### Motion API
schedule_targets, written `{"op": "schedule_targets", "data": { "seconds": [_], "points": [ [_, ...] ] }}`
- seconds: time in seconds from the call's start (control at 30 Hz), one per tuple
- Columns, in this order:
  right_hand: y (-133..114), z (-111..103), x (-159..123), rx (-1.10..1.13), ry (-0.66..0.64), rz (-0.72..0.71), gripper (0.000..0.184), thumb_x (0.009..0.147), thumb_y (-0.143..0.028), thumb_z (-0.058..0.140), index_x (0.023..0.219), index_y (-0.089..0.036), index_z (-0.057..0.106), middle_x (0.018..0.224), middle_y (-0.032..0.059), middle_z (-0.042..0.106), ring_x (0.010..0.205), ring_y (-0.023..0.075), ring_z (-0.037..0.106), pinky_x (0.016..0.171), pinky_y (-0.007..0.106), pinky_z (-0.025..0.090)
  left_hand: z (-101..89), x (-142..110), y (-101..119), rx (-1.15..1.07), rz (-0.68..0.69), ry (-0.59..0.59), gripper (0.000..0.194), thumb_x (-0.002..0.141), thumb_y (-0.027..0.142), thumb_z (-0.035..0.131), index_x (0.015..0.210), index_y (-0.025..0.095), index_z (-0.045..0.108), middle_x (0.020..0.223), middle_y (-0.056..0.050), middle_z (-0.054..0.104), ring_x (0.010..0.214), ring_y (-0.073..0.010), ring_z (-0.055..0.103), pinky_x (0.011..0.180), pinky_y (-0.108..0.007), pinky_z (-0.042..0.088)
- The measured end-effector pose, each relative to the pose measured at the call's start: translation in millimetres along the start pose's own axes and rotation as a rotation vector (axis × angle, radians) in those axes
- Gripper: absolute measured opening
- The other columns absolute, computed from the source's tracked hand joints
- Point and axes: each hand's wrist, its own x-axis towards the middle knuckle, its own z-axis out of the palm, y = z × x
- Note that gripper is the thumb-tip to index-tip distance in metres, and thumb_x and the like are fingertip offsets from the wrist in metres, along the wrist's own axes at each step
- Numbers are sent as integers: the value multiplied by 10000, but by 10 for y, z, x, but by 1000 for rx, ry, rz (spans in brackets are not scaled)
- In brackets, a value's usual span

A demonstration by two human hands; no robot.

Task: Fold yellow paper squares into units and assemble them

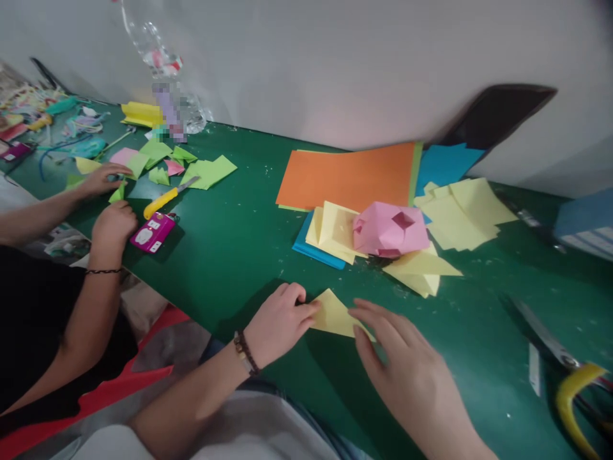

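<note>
A small folded sheet of pale yellow paper point(334, 314) lies at the front of the green table, its peak pointing away from me. My left hand point(282, 319) is closed on the paper's left corner, thumb and fingers pinching it. At the right end, my right hand point(402, 364) has its fingers and thumb apart, fingertips at the paper's edge and the right corner lying by the thumb. Just beyond stands a pink folded-paper box point(390, 230) with a hole in its top, among folded yellow papers point(424, 268) and a yellow stack point(338, 230).
Orange paper point(349, 176), blue paper point(447, 163) and yellow sheets point(467, 211) lie farther back. Yellow-handled scissors point(575, 377) are at the right. On the left, a co-worker's hands point(115, 223) fold green paper near a yellow cutter point(163, 201) and a magenta box point(154, 232).
</note>
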Motion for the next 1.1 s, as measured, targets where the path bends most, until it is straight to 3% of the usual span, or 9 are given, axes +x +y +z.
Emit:
{"op": "schedule_targets", "data": {
  "seconds": [0.07, 0.13, 0.37, 0.47, 0.57, 0.7, 0.8, 0.97, 1.1],
  "points": [
    [-172, 7, -153, 214, -153, 129, 264, 926, -292, 439, 1166, -232, 533, 763, 2, 652, 516, 114, 579, 501, 218, 473, 5, -3, -8, 16, 0, -2, 226, 926, 203, 515, 1120, 195, 631, 957, -57, 492, 896, -183, 478, 810, -312, 492],
    [-336, 92, -310, 356, -263, 225, 319, 925, -269, 392, 1235, -233, 454, 612, -65, 559, 404, 101, 507, 432, 201, 431, -6, -11, -16, 15, 9, -7, 252, 932, 195, 489, 1148, 196, 618, 967, -60, 490, 900, -186, 477, 811, -308, 485],
    [-590, 413, -519, 478, -234, 405, 248, 913, -315, 353, 1125, -217, 436, 510, -94, 464, 381, 133, 525, 415, 214, 432, -74, -29, -22, 53, 64, -50, 283, 933, 215, 477, 1188, 184, 596, 990, -70, 489, 917, -201, 472, 834, -323, 468],
    [-552, 479, -570, 498, -241, 454, 287, 903, -372, 382, 1143, -222, 435, 588, -43, 591, 428, 150, 591, 437, 226, 473, -67, -31, -23, 70, 68, -39, 282, 922, 232, 510, 1181, 177, 606, 993, -71, 492, 923, -198, 473, 852, -317, 469],
    [-445, 546, -642, 496, -188, 520, 317, 874, -457, 439, 1104, -240, 457, 880, 77, 720, 516, 160, 657, 437, 224, 494, -41, -32, -41, 92, 72, -33, 293, 914, 257, 531, 1185, 184, 615, 1001, -68, 501, 925, -201, 476, 871, -324, 470],
    [-286, 493, -672, 469, -84, 548, 291, 848, -489, 479, 1019, -254, 471, 1230, 153, 655, 510, 152, 663, 380, 227, 480, -33, -35, -50, 101, 64, -34, 301, 893, 242, 563, 1181, 183, 627, 1008, -68, 511, 935, -204, 485, 875, -329, 475],
    [-202, 349, -656, 391, -103, 554, 249, 846, -453, 507, 987, -253, 464, 1180, 142, 685, 528, 160, 671, 387, 227, 485, -70, -40, -33, 111, 88, -34, 302, 895, 247, 567, 1180, 171, 632, 1003, -70, 519, 934, -201, 489, 874, -331, 472],
    [-115, 175, -717, 245, 69, 647, 194, 854, -410, 485, 955, -250, 444, 1117, 111, 715, 456, 140, 613, 378, 234, 451, -140, -18, -61, 160, 82, -35, 283, 879, 312, 604, 1145, 244, 671, 1012, -68, 556, 961, -230, 485, 833, -394, 476],
    [-117, 70, -684, 31, 109, 658, 251, 887, -439, 465, 1026, -236, 515, 1038, 84, 707, 430, 119, 543, 402, 248, 424, -179, 37, -134, 181, 153, -12, 255, 921, 284, 517, 1084, 282, 712, 1288, -82, 525, 1227, -308, 413, 953, -502, 430]
  ]
}}
